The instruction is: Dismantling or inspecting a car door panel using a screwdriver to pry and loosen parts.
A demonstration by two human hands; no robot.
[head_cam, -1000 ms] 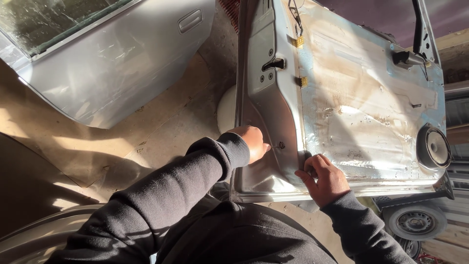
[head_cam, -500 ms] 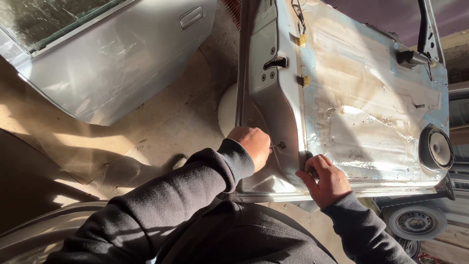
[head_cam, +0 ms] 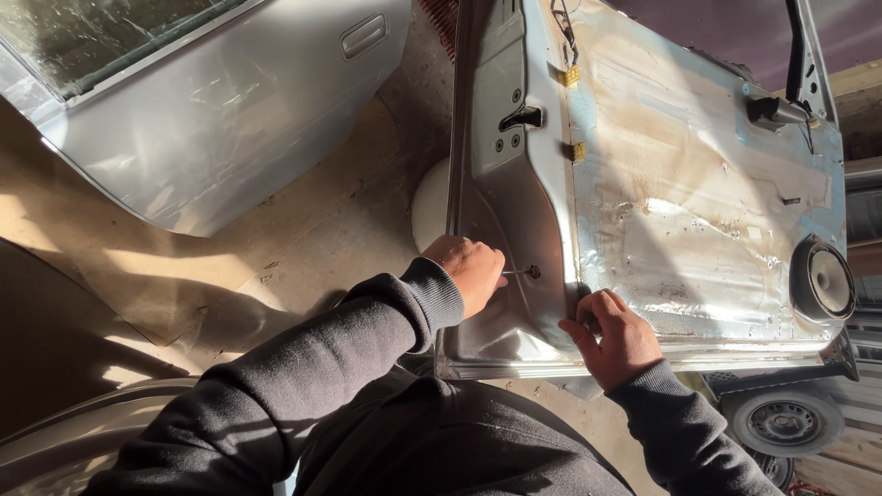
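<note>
Silver door [head_cam: 680, 202] edge between left hand [head_cam: 473, 273] pinching thin tool [head_cam: 516, 272] and right hand [head_cam: 620, 335] curled on rim.

Two silver car doors [head_cam: 643, 184] [head_cam: 211, 119] are showing, one round speaker [head_cam: 824, 280], two wheels [head_cam: 783, 422] [head_cam: 776, 468], two yellow clips [head_cam: 571, 76] [head_cam: 577, 152], and two hands [head_cam: 473, 271] [head_cam: 617, 335] working.

The door [head_cam: 661, 202] is showing pale silver-blue metal, streaked with tan, rusty smears and small yellow tabs. The speaker [head_cam: 825, 280] is looking black with a grey cone. The second door [head_cam: 211, 129] is shining plain silver. Both sleeves [head_cam: 303, 395] are showing dark charcoal. The floor [head_cam: 303, 248] is glowing sandy beige.
</note>
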